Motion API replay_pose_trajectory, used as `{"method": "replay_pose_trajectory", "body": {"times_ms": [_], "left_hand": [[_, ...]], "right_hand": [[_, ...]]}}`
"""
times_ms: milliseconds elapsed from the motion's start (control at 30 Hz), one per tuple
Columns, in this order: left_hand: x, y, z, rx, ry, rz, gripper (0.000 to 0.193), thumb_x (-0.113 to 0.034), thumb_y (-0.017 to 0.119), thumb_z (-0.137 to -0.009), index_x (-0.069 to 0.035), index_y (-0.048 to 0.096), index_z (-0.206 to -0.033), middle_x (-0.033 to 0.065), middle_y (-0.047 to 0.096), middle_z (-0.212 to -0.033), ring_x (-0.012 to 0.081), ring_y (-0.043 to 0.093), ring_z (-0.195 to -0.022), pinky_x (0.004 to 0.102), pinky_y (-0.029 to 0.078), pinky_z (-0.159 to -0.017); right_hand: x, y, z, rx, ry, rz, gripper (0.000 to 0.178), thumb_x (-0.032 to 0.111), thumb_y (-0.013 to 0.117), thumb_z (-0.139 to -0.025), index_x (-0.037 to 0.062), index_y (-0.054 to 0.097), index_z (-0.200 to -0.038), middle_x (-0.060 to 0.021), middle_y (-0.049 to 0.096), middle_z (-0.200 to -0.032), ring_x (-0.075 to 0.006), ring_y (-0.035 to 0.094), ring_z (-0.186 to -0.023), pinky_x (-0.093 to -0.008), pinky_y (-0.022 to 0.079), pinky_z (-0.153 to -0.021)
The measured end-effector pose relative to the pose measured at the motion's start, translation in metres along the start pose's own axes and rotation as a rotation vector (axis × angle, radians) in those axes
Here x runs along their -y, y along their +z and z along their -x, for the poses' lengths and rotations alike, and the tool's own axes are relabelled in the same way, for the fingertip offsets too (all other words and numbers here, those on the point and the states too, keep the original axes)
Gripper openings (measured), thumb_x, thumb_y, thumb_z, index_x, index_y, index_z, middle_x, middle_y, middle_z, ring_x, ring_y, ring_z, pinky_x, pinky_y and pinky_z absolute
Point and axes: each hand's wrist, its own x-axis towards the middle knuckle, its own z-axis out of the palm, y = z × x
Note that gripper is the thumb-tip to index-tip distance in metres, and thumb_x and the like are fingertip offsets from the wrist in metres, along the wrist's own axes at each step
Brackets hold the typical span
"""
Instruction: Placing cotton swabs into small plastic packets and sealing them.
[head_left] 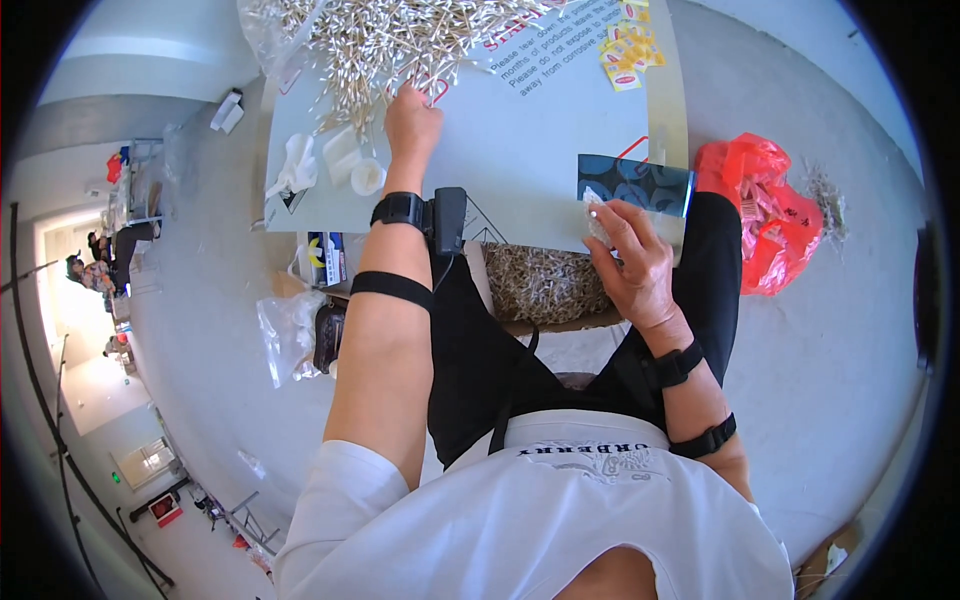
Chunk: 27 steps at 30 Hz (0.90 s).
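Note:
A big loose heap of cotton swabs (pixel 370 40) lies across the far left of the pale printed board (pixel 500 150). My left hand (pixel 412 125) reaches to the near edge of this heap, its fingers curled down among the swabs. What it grips, if anything, is hidden behind the knuckles. Over the board's near right edge, my right hand (pixel 635 262) pinches a small crinkled clear plastic bag (pixel 592 208) between thumb and fingers. Just beyond that bag is a dark, glossy printed sheet (pixel 640 183).
Small yellow-and-white packets (pixel 628 50) lie at the far right. White tape rolls (pixel 368 178) and crumpled white material (pixel 295 165) sit at the left. A box of swabs (pixel 550 280) stands under the board. A red plastic bag (pixel 765 215) rests on the floor right.

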Motion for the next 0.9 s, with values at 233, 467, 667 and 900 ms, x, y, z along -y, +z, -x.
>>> {"method": "replay_pose_trajectory", "body": {"times_ms": [233,467,667,900], "left_hand": [[-0.008,-0.027,0.049,-0.124,-0.019,0.185,0.013,-0.005,0.062,-0.074,-0.004,0.068,-0.085,0.0146,0.064,-0.08,0.0295,0.062,-0.073,0.0387,0.049,-0.069],[-0.101,-0.086,0.115,0.056,0.353,0.441,0.013,0.006,0.06,-0.082,-0.003,0.064,-0.09,0.0114,0.056,-0.084,0.0259,0.058,-0.07,0.0339,0.048,-0.066],[-0.135,-0.101,0.142,0.252,0.481,0.274,0.011,0.007,0.058,-0.08,-0.002,0.06,-0.087,0.0128,0.053,-0.083,0.0334,0.059,-0.072,0.0414,0.049,-0.064],[-0.144,-0.105,0.144,0.339,0.555,0.141,0.011,0.007,0.058,-0.082,-0.001,0.061,-0.088,0.0113,0.052,-0.081,0.0291,0.058,-0.069,0.0373,0.047,-0.062]], "right_hand": [[-0.001,0.003,-0.001,-0.032,-0.046,0.008,0.036,0.007,0.071,-0.079,0.0057,0.062,-0.113,-0.0128,0.062,-0.102,-0.0314,0.066,-0.075,-0.0372,0.055,-0.063],[-0.004,0.006,0.005,-0.036,0.004,-0.022,0.036,0.009,0.071,-0.078,0.009,0.061,-0.113,-0.0094,0.062,-0.103,-0.0294,0.066,-0.074,-0.0381,0.054,-0.062],[-0.005,0.01,0.005,-0.058,-0.007,-0.032,0.036,0.008,0.072,-0.077,0.0084,0.061,-0.111,-0.0097,0.062,-0.102,-0.03,0.066,-0.076,-0.038,0.054,-0.063],[-0.005,0.011,0.006,-0.051,0.019,-0.051,0.037,0.008,0.072,-0.075,0.0078,0.059,-0.109,-0.0092,0.063,-0.103,-0.0306,0.066,-0.076,-0.0382,0.055,-0.064]]}}
